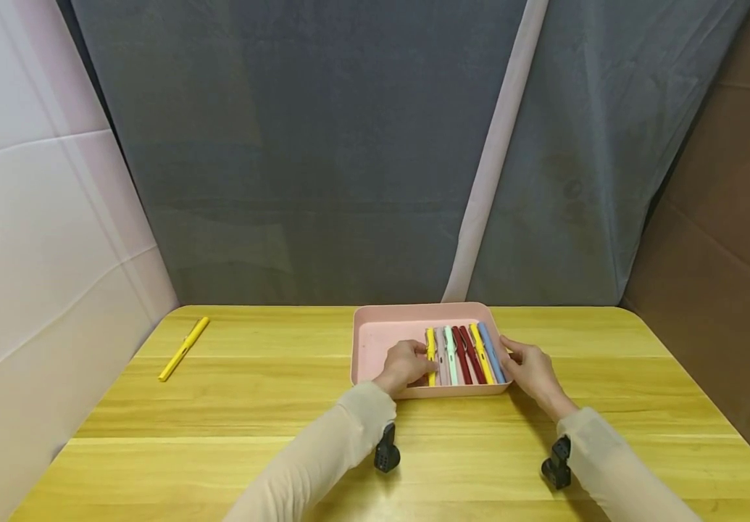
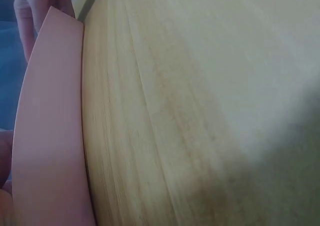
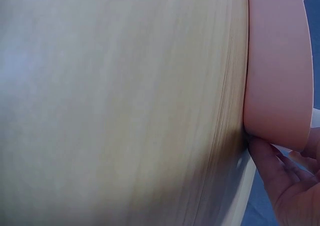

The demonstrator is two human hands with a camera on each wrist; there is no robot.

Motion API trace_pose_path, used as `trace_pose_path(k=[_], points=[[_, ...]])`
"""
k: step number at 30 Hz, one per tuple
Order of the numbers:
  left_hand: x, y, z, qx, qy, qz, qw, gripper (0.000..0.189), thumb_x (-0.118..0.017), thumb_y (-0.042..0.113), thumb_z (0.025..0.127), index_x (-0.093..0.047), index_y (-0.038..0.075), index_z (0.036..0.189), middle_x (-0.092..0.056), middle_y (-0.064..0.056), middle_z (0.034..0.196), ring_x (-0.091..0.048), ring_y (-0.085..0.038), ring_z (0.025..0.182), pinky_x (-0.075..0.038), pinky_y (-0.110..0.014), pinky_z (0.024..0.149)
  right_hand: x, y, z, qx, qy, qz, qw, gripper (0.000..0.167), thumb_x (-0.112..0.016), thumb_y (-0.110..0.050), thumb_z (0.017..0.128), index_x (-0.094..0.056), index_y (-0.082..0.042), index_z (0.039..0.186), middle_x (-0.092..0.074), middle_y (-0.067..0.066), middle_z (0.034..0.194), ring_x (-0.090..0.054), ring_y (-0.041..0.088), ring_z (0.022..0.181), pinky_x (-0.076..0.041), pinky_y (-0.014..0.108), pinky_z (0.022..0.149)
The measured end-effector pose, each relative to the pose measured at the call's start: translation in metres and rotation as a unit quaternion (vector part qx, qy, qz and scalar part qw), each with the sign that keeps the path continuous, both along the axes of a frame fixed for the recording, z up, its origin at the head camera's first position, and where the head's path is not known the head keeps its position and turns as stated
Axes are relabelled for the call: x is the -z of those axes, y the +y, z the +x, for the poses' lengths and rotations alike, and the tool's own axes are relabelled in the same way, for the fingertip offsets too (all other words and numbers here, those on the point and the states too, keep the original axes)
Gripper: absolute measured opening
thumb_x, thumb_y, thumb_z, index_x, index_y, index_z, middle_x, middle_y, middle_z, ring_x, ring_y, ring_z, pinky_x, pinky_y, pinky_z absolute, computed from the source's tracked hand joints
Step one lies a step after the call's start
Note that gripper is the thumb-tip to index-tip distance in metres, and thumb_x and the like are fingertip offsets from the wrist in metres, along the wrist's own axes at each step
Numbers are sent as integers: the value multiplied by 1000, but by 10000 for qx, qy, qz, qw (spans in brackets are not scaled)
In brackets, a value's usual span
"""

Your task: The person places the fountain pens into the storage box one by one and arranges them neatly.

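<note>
A pink tray [image 1: 375, 341] lies on the table with a row of capped pens side by side in its right half. My left hand [image 1: 406, 365] reaches over the front rim and pinches the leftmost yellow pen [image 1: 430, 359]. Right of it lie a greyish-lilac pen [image 1: 441, 355], a mint pen [image 1: 451, 355], two dark red pens [image 1: 462, 357], another yellow pen [image 1: 481, 354] and a blue pen [image 1: 492, 353]. My right hand [image 1: 534, 373] holds the tray's right side; the right wrist view shows its fingers at the tray's corner. The left fingertips are mostly hidden in the left wrist view.
A lone yellow pen [image 1: 183, 349] lies at the far left of the wooden table [image 1: 270, 420]. Behind the table hangs a dark grey curtain [image 1: 348, 181]. A white panel [image 1: 55, 217] stands at the left and a brown one [image 1: 727, 217] at the right.
</note>
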State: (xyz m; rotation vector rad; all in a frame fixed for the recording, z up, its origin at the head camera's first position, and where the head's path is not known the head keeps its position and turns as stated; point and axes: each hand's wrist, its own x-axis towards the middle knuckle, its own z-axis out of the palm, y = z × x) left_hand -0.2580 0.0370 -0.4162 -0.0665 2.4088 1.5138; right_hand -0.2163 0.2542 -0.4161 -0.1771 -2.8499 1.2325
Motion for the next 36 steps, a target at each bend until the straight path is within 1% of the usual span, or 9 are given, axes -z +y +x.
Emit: trace_pose_path(k=[3,10,13,16,19,25,31,36], points=[[0,1,-1,24,53,-178,9998,41,-77,9,77,-61,2,114,-59,-5,81,-55,-8,56,-48,-18,49,1,0,0,-44,-70,1,10000,47,-51,-9,96,-38,-3,141,-40,23,142,-53,32,115,-51,33,85],[1,2,-2,187,431,-867,9951,43,-80,14,74,-62,4,111,-58,-3,76,-55,-8,55,-44,-18,50,1,-1,-1,-29,-123,26,9999,48,-50,-9,96,-36,-3,142,-40,23,142,-52,34,117,-49,41,91],[1,3,-3,176,430,-912,9947,44,-80,14,73,-61,4,112,-57,-3,75,-55,-9,54,-43,-19,49,1,0,-1,-35,-129,0,9999,48,-50,-9,96,-36,-3,142,-39,23,142,-51,35,118,-49,41,91],[1,3,-3,168,396,-898,9950,45,-80,14,74,-61,4,113,-57,-4,73,-54,-9,53,-42,-19,48,2,0,-1,-59,-62,28,10000,47,-51,-8,96,-38,-3,141,-41,24,141,-53,35,116,-51,36,86],[1,3,-2,207,435,-928,9945,46,-80,15,74,-60,3,114,-57,-4,73,-54,-9,53,-42,-19,48,1,0,0,-75,-6,53,10000,47,-51,-8,96,-39,-2,141,-43,24,140,-54,35,114,-51,31,80],[1,3,-1,268,381,-875,9951,49,-79,15,75,-58,2,118,-57,-5,73,-55,-10,53,-42,-19,48,1,1,0,-106,10,67,9999,47,-51,-8,96,-39,-2,140,-43,24,139,-54,34,114,-50,30,79],[0,2,1,381,666,-1020,9918,45,-79,16,75,-60,1,114,-58,-4,73,-55,-10,56,-41,-19,51,3,2,-1,-112,183,162,9996,46,-53,-6,94,-41,0,138,-45,25,137,-55,34,111,-49,27,75],[-1,1,2,360,645,-1017,9921,45,-79,16,76,-60,1,114,-57,-4,75,-55,-10,58,-41,-19,51,3,2,-1,-128,197,140,9996,46,-52,-5,94,-41,1,138,-44,25,137,-55,33,111,-48,26,74]])
